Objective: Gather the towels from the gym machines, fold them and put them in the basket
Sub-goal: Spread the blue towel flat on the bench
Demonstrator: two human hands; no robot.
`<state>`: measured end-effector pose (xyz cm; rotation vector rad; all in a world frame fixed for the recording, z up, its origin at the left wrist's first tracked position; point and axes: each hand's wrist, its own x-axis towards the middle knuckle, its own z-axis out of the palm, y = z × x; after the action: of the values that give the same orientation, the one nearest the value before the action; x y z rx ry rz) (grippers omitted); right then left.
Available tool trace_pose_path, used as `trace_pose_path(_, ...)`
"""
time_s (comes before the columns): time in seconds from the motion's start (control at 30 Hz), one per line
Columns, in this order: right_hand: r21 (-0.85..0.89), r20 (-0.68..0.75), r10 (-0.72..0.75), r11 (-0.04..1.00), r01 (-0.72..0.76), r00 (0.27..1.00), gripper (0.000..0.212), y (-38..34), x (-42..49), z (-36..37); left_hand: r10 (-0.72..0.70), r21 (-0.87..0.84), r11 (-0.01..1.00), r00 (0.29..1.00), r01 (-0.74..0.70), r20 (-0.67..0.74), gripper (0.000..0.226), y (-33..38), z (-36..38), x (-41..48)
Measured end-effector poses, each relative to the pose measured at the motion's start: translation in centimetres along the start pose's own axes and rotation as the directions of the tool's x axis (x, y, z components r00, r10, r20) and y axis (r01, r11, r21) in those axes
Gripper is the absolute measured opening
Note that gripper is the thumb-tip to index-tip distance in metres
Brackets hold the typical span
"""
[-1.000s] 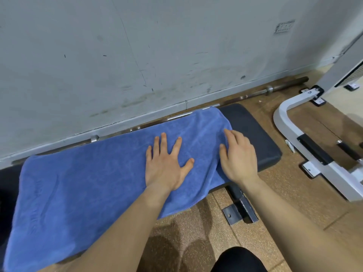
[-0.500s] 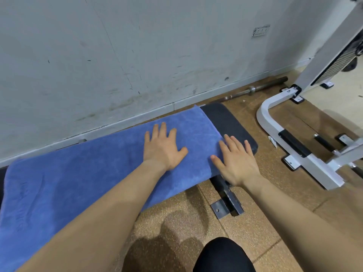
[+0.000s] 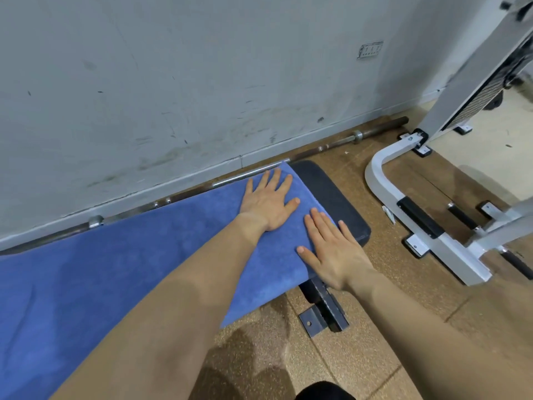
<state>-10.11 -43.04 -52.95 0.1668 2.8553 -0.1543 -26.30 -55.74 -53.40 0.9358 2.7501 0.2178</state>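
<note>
Scuffed grey wall (image 3: 202,82) across the back, brown rubber floor (image 3: 360,356) below. Blue towel (image 3: 115,269): spread flat lengthwise over black bench (image 3: 334,197), near long edge hanging off the pad, right end short of pad's end, bare pad beyond. Bench prob. serving as folding table, being flat + raised. White machine frame (image 3: 385,197) on floor to the right, apart from bench. Barbell (image 3: 375,131) parked along wall base behind bench, out of the way. Left hand (image 3: 269,202): palm down, fingers straight + spread, pressing towel near its far right corner; gripping nothing. Right hand (image 3: 331,252): likewise flat, unclenched, across towel's right end, outer fingers over bare pad. Judging by that: smoothing/pinning cloth ahead of a fold. Bench foot (image 3: 323,316) on floor below right wrist. Basket not in view.
</note>
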Motion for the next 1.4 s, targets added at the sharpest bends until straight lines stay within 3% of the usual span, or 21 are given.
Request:
trace_pose_path(0.1, 0.042, -0.056, 0.024, 0.999, -0.022, 0.998, 0.074, -0.9, -0.8, -1.6, 0.016, -0.072, 0.997, 0.993, -0.024, -0.113, 0.065, -1.0, -1.4, -4.5)
trace_pose_path(0.2, 0.104, -0.126, -0.036, 0.993, 0.049, 0.991, 0.073, -4.9, -2.4, -1.9, 0.006, -0.137, 0.990, 0.982, -0.032, -0.189, 0.065, -4.2, -1.6, -12.1)
trace_pose_path(0.3, 0.147, -0.120, -0.147, 0.976, 0.164, 0.982, 0.086, -11.4, -3.9, -1.0, -0.168, -0.145, 0.979, 0.965, 0.140, -0.203, 0.064, -8.9, -1.1, -20.5)
trace_pose_path(0.47, 0.148, -0.160, -0.346, 0.918, 0.369, 0.924, 0.075, -23.2, -6.5, 0.3, -0.533, -0.216, 0.843, 0.822, 0.493, -0.202, 0.063, -15.5, -1.2, -33.3)
trace_pose_path(0.67, 0.100, -0.141, -0.476, 0.866, 0.491, 0.868, 0.052, -32.9, -9.1, 2.3, -0.736, -0.293, 0.673, 0.654, 0.679, -0.174, 0.053, -19.9, 0.3, -42.6)
trace_pose_path(0.9, 0.053, -0.149, -0.602, 0.787, 0.614, 0.784, 0.040, -40.1, -10.5, 4.8, -0.677, -0.441, 0.732, 0.628, 0.519, -0.385, 0.033, -21.6, 3.1, -45.6)
trace_pose_path(1.1, 0.087, -0.228, -0.565, 0.799, 0.594, 0.793, 0.053, -42.6, -11.0, 7.1, -0.823, -0.719, 0.535, 0.466, 0.443, -0.325, 0.030, -22.1, 2.3, -45.6)
trace_pose_path(1.23, 0.054, -0.241, -0.524, 0.833, 0.550, 0.817, 0.061, -43.5, -11.1, 8.3, -0.873, -0.823, 0.427, 0.407, 0.376, -0.267, 0.029, -22.2, 1.7, -45.4)
trace_pose_path(1.4, 0.095, -0.364, -0.480, 0.833, 0.545, 0.798, 0.032, -43.6, -10.7, 8.7, -0.868, -0.852, 0.422, 0.409, 0.310, -0.281, 0.017, -22.9, 1.5, -45.5)
